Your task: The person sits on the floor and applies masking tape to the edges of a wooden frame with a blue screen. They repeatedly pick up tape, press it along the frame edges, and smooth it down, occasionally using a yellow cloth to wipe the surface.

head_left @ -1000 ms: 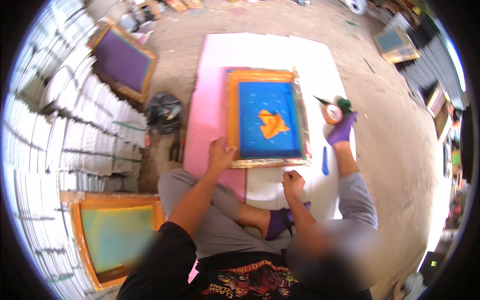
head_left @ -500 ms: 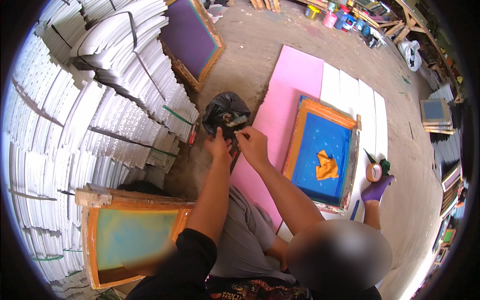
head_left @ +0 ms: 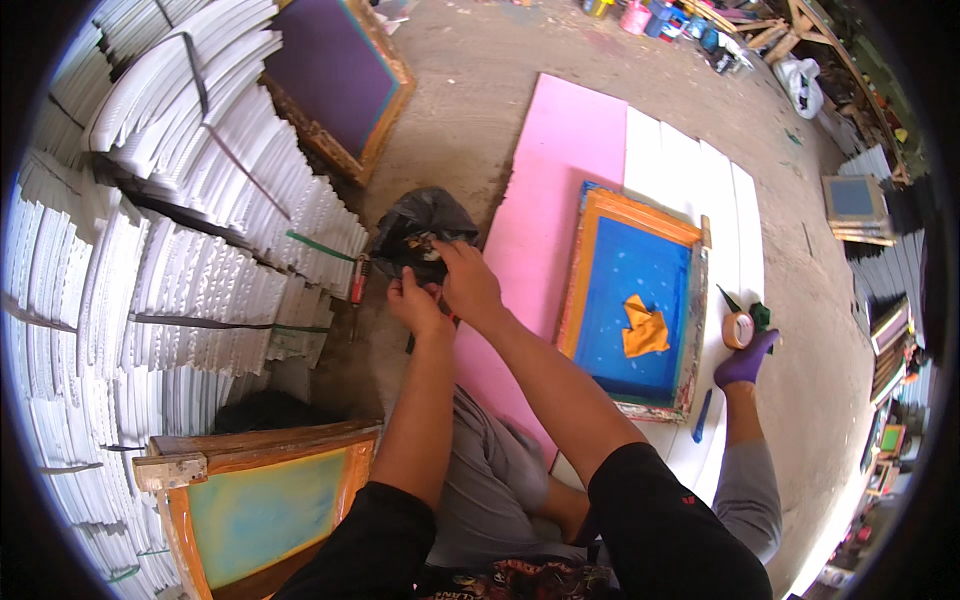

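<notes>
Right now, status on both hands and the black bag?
Right hand at opening of black bag; left hand at its near edge. Bag open, contents unclear. Hands partly block view inside.

Black plastic bag [head_left: 425, 207], thin, faintly shiny and crumpled — slumped low on the brown-grey floor [head_left: 450, 120], between bundled white sheets [head_left: 290, 185] to the left and a pink board [head_left: 550, 145] to the right. Gapes open toward the near side, with folds bunched into a rounded dark rim along the far edge. Holds small pale and brownish scraps [head_left: 417, 240] — too small to make out. Partly covered at the near right, so not visible whole.
</notes>
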Tool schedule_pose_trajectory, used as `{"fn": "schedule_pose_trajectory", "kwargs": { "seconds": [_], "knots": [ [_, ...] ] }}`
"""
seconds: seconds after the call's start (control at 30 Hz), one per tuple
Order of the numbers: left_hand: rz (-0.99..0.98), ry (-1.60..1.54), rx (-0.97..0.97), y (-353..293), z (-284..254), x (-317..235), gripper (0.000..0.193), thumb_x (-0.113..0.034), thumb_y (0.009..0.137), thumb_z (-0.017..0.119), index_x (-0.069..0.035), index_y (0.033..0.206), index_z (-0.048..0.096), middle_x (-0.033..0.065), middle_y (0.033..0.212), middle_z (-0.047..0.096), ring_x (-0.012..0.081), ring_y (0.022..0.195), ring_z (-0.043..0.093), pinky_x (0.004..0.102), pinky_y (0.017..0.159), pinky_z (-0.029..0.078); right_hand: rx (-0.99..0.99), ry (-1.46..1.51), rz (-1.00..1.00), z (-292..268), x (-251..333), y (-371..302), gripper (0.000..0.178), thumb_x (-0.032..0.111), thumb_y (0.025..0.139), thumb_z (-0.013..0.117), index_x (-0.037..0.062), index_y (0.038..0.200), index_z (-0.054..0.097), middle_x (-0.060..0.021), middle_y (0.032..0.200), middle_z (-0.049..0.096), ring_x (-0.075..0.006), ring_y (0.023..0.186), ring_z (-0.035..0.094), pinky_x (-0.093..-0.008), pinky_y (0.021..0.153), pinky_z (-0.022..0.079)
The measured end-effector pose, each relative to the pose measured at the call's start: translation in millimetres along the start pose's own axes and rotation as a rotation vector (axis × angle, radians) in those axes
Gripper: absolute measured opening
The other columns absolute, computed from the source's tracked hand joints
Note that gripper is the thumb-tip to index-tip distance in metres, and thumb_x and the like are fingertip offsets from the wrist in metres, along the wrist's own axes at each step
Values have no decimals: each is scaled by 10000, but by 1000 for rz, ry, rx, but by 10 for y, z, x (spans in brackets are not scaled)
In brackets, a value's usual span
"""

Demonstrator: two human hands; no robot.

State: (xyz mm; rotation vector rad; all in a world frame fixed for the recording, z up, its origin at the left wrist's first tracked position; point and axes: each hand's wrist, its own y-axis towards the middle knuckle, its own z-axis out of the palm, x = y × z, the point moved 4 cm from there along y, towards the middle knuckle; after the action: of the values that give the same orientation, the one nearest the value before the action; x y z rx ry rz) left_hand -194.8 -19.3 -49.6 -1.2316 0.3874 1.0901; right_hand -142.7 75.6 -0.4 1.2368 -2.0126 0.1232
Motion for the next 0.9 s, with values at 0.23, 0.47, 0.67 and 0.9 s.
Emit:
{"fn": "schedule_pose_trajectory", "kwargs": {
  "seconds": [0.23,0.47,0.67,0.9],
  "knots": [
    [-100,306,9,-544,23,-73,349,-267,1001,677,-74,1279,597,14,918,604,113,703,534,300,608,442,-117,-4,162,-692,-404,-959,326,82,913,613,117,1234,660,-147,1142,658,-347,1152,612,-465,945,535],
    [367,832,895,-794,-57,608,322,-265,896,787,-60,1138,734,64,1040,699,193,892,636,317,809,515,-137,-185,250,-1696,-1261,-2434,297,304,940,734,71,1124,716,-146,1095,713,-367,1056,678,-477,904,557],
    [1340,1417,1649,-2222,-153,890,434,-427,734,871,-97,1003,789,88,1117,652,329,1221,535,525,1108,407,151,-483,373,-2784,-1724,-3426,497,398,860,806,70,1219,701,-163,1205,711,-361,1182,637,-469,1022,495],
    [1674,1626,1557,-2209,-433,1239,240,-289,772,798,-87,900,787,114,1151,620,346,1270,498,562,1222,280,173,-490,376,-2639,-1897,-3661,481,315,817,839,62,1206,712,-126,1148,730,-340,1132,653,-463,1032,488]
  ]
}}
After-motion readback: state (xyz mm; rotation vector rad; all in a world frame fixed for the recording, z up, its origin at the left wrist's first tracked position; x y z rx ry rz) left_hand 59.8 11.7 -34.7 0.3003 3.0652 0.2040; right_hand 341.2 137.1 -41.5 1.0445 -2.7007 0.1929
